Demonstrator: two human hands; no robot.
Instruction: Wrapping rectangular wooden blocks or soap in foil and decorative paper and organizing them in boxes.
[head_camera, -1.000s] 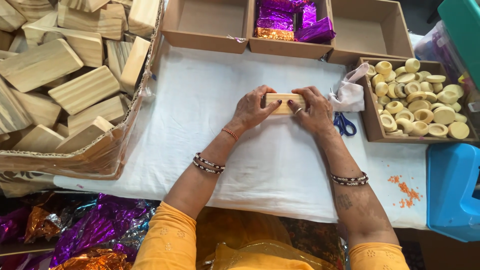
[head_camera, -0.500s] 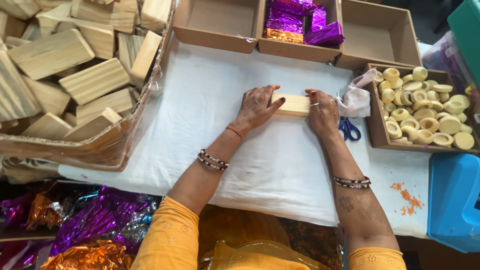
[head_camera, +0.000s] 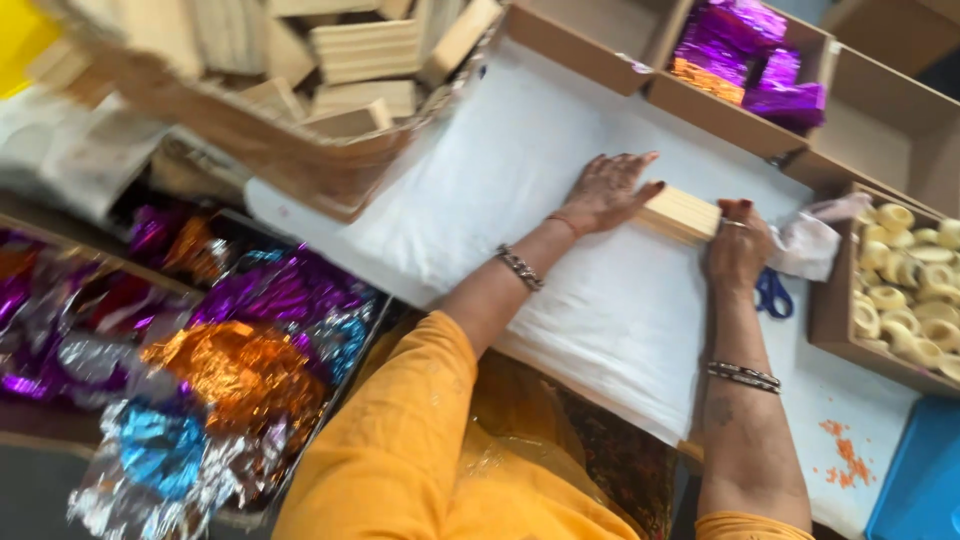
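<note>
Nearest me, off the bench's front-left corner, I see crinkled foil wrappers (head_camera: 240, 370), orange, purple, blue, silver, too blurred to count. On the white sheet (head_camera: 560, 300) mid-bench, 1 ribbed wooden block (head_camera: 682, 213) lies betw. 2 hands. Left hand (head_camera: 607, 190) is flat, fingers spread, pressing the block's left end. Right hand (head_camera: 738, 248) is curled over the right end, fingertips on it; block's far side partly hidden. Blue scissors (head_camera: 771, 295) peek out just right of that wrist, mostly covered. Right edge: box of pale rings (head_camera: 905, 290), cut off, uncountable. Far edge: 3 cardboard boxes, 1 w/ purple foil (head_camera: 750, 55). Far-left corner: a heap of wooden blocks (head_camera: 340, 60), smeared.
</note>
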